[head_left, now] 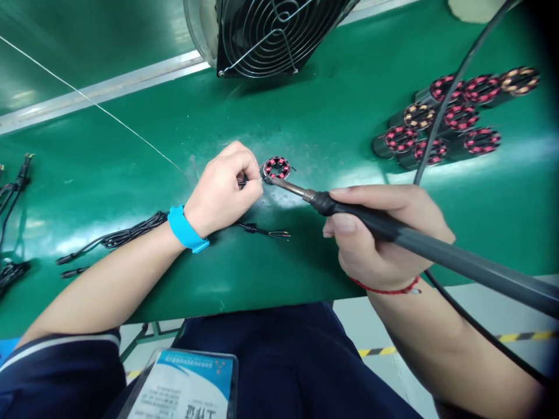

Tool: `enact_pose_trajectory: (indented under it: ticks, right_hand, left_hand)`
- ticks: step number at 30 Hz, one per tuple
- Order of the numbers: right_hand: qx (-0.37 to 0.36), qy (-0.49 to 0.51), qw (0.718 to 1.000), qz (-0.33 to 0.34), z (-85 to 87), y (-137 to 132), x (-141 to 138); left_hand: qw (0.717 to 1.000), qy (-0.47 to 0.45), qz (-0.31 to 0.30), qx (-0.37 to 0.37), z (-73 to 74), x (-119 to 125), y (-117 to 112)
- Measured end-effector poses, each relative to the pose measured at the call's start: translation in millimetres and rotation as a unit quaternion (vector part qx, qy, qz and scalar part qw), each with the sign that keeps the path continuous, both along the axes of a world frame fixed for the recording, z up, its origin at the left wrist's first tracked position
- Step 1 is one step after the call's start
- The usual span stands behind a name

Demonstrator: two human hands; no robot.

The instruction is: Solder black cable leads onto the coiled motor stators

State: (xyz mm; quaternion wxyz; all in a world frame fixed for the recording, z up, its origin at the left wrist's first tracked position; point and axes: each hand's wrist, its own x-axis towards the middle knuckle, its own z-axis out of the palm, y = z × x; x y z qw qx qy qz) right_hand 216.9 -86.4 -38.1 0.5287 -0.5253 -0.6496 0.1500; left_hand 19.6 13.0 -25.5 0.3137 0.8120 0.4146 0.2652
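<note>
My right hand [388, 233] is wrapped round the dark grey handle of a soldering iron [410, 238]. The iron's metal tip points left and meets the lower left edge of a small motor stator [276, 168], a ring with red and black windings. Just left of that ring, my left hand [229, 186] is closed in a pinch, its fingertips close to the iron's tip. Part of a black cable [241, 183] shows between its fingers; the pinched end is too small to make out. Below it lies a cable end with bare wires [266, 233].
Several wound stators [463, 116] stand grouped at the right. A black fan [275, 35] with a wire guard is at the back. Coiled black cable [135, 230] lies under my left forearm, with more cables [13, 198] at far left. The iron's cord [445, 99] crosses on the right.
</note>
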Motion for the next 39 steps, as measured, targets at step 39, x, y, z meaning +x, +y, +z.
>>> enact_pose_trajectory:
  ticks: [39]
  right_hand:
    - [-0.101, -0.084, 0.982, 0.138, 20.4, 61, -12]
  left_hand:
    - [1.0, -0.017, -0.008, 0.008, -0.4, 0, 0]
